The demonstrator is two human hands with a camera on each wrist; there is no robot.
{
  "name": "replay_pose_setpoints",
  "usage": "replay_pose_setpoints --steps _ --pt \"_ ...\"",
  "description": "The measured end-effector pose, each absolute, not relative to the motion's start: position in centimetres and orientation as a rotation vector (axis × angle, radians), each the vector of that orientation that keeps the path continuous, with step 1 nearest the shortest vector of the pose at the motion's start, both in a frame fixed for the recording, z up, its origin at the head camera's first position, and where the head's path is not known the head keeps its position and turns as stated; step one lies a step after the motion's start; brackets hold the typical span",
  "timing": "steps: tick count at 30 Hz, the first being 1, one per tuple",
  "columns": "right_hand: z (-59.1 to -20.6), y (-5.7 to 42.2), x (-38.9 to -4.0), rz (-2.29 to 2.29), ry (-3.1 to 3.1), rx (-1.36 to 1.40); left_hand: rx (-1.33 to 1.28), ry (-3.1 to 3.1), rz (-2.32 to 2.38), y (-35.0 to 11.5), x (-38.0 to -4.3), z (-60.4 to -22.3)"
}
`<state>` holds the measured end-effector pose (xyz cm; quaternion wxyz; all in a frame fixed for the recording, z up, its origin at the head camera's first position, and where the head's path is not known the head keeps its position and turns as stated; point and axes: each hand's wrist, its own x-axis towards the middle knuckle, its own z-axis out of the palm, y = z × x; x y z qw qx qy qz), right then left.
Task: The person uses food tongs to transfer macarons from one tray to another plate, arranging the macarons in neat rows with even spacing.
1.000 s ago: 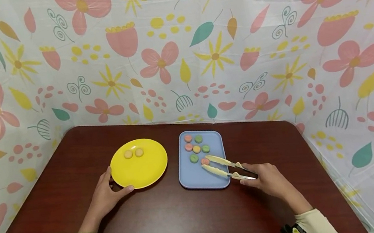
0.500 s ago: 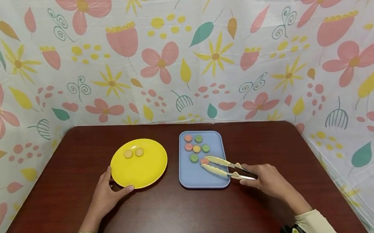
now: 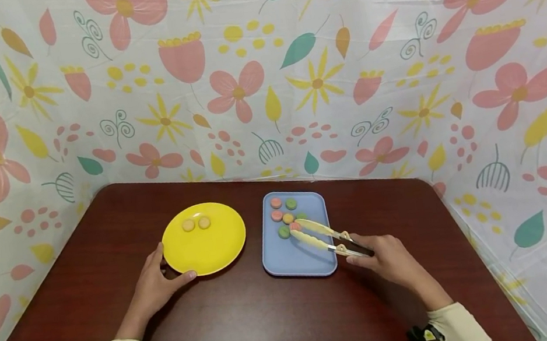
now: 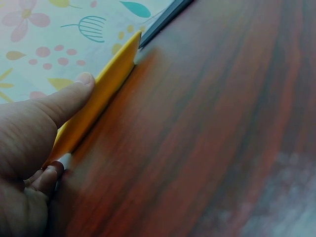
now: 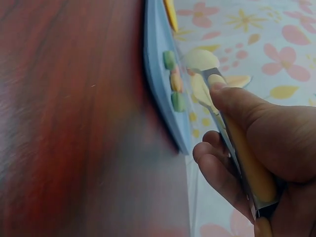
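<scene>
My left hand (image 3: 154, 282) holds the near-left rim of a round yellow plate (image 3: 205, 248), thumb and fingers spread along its edge. On that plate lie two beige macarons (image 3: 204, 222). In my right hand (image 3: 390, 259) is a pair of tongs (image 3: 310, 240) with pale yellow tips and metal arms. The tong tips straddle a pink macaron (image 3: 295, 226) over the blue tray (image 3: 286, 257). Beside it a green macaron (image 3: 301, 216) is partly hidden by the upper tip. The right wrist view shows the tong handle (image 5: 247, 158) gripped between thumb and fingers.
Several more pink, green and yellow macarons (image 3: 277, 216) sit on the tray's far-left part. Plate and tray stand side by side on a dark brown table (image 3: 254, 326). A flower-patterned cloth (image 3: 240, 122) rises behind the table.
The tongs and the pink macaron between their tips have shifted slightly forward and left across the tray, toward the other macarons. My left hand stays at the plate.
</scene>
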<state>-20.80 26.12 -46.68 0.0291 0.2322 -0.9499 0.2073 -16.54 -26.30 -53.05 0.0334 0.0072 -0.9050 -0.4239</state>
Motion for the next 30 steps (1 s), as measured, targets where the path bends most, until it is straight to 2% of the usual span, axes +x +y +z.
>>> replay_pose_setpoints --steps 30 --pt "-42.7 19.5 -24.4 0.774 -2.903 0.85 0.016 -2.776 -1.308 -26.3 -16.6 -53.1"
